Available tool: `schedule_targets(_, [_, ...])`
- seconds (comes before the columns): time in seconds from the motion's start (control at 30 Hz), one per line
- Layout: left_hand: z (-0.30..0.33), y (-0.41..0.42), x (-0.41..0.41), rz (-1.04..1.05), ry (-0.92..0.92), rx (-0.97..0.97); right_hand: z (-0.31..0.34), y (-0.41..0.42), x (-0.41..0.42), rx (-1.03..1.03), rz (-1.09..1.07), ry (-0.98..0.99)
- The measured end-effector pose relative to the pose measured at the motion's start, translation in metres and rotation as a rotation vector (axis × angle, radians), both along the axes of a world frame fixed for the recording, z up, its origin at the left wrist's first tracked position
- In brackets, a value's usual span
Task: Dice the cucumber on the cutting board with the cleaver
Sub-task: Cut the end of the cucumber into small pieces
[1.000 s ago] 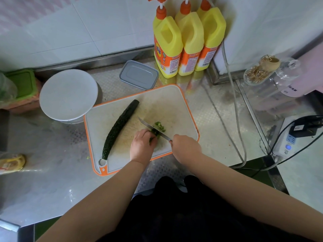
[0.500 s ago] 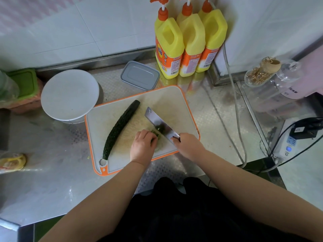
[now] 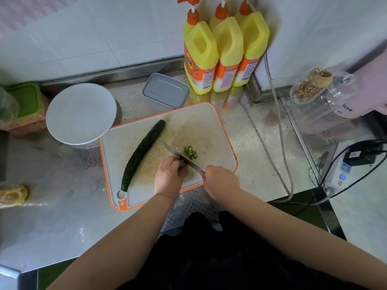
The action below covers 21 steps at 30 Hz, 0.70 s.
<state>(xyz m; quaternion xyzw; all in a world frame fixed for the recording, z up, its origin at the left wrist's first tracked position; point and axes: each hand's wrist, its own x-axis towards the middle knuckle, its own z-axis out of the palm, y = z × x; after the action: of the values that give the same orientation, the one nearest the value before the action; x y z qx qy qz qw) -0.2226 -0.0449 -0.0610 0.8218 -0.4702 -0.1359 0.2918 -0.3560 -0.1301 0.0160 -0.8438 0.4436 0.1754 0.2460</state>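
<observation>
A white cutting board (image 3: 211,130) with an orange rim lies on the steel counter. A long dark cucumber half (image 3: 142,153) lies diagonally on its left side. My right hand (image 3: 222,181) grips the handle of the cleaver (image 3: 180,156), whose blade stands edge-down on the board. My left hand (image 3: 169,174) has curled fingers holding a green cucumber piece against the blade's left face; the piece is mostly hidden. A small heap of diced cucumber (image 3: 190,152) sits just right of the blade.
A white round bowl (image 3: 80,114) touches the board's left corner. Behind the board lie a grey lid (image 3: 165,91) and three yellow bottles (image 3: 224,51). A cable (image 3: 280,130) and power strip (image 3: 343,170) are at the right, a glass jar (image 3: 312,86) beyond.
The cleaver was lifted and tilted flat-side up half a second ago; now it is down on the board again, edge-on. My left hand stays in place on the cucumber piece.
</observation>
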Motion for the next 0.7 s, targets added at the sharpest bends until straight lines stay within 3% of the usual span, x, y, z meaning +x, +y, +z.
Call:
schedule_targets(0.3, [-0.004, 0.002, 0.001, -0.023, -0.017, -0.035, -0.013, -0.001, 0.006, 0.053, -0.072, 0.003])
schedule_targets(0.47, [-0.004, 0.004, 0.002, -0.051, -0.065, -0.041, -0.015, -0.023, -0.002, 0.286, -0.289, -0.092])
schedule_targets(0.7, [0.004, 0.009, 0.005, -0.046, -0.08, -0.039, 0.0, -0.007, -0.001, 0.063, -0.123, -0.104])
